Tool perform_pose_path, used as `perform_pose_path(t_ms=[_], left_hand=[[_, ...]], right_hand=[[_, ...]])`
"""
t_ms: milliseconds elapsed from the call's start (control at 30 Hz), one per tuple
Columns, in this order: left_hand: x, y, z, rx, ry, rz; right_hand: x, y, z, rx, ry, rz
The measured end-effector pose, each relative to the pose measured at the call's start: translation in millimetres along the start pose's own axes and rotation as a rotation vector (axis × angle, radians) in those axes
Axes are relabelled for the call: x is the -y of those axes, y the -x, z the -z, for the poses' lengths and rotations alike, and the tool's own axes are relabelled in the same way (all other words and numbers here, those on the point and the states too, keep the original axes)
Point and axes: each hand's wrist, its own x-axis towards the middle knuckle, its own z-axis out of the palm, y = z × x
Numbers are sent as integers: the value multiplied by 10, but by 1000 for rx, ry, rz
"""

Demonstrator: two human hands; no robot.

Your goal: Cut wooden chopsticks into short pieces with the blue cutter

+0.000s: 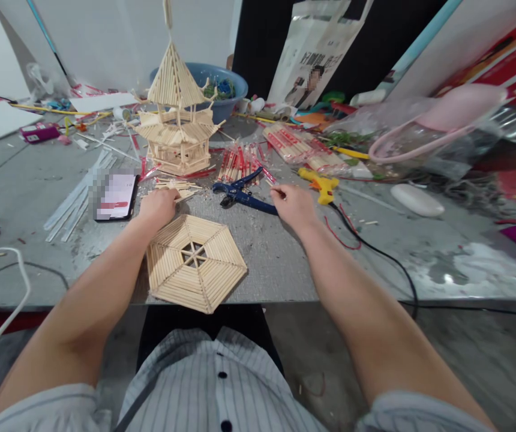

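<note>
My left hand (pixel 158 207) is closed, its fingertips at a small pile of thin wooden sticks (pixel 186 187); how many it grips is hidden. Just below lies a flat hexagonal panel (pixel 213 273) of glued sticks, with an open, spoked centre. My right hand (pixel 294 207) is curled beside the handle of blue cutting pliers (pixel 253 201). Its fingers meet near the end of a red-and-white wrapper strip (pixel 267 175); what they hold cannot be made out. Behind stands a pagoda model (pixel 177 120) built of sticks. Red-and-white wrapped sticks (pixel 237 163) lie in front of it.
A phone (pixel 119 195) and clear glue sticks (pixel 75 195) lie at left. To the right are a yellow glue gun (pixel 323 185) with a black cable, packs of wrapped sticks (pixel 287 144) and a white mouse (pixel 417 199). A blue basin (pixel 235 90) stands behind.
</note>
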Motion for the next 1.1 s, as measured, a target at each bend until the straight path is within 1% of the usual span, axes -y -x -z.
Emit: perform_pose_path(t_ms=[100,167,300,433,567,667,767,833,900,933,1000,1033,1100], left_hand=[[-16,14,10,-1,-6,0],[-28,18,12,2,-15,4],[-37,4,5,2,-13,22],[-26,-10,9,6,-22,18],[-21,-7,24,19,-12,17],[-27,-9,15,5,-3,15],[-34,-11,-7,-13,-12,26],[-34,-7,-17,-18,-12,27],[-30,1,-17,-17,7,21],[-28,5,-14,-13,20,19],[-26,12,-3,-2,39,19],[-27,16,4,4,44,18],[-32,20,16,15,46,20]], right_hand=[[-50,-91,84,-51,-31,-51],[-64,-191,160,-40,-27,-55],[-92,-465,268,60,80,-19],[-145,-714,226,184,227,28],[-134,-831,96,300,362,39],[-84,-880,21,356,452,21],[-26,-946,48,415,502,19],[22,-1014,147,461,503,9],[85,-1111,287,467,474,-27],[124,-1173,357,446,445,-54],[218,-1324,460,424,379,-63],[270,-1412,482,412,361,-38],[382,-1609,454,335,366,45]])
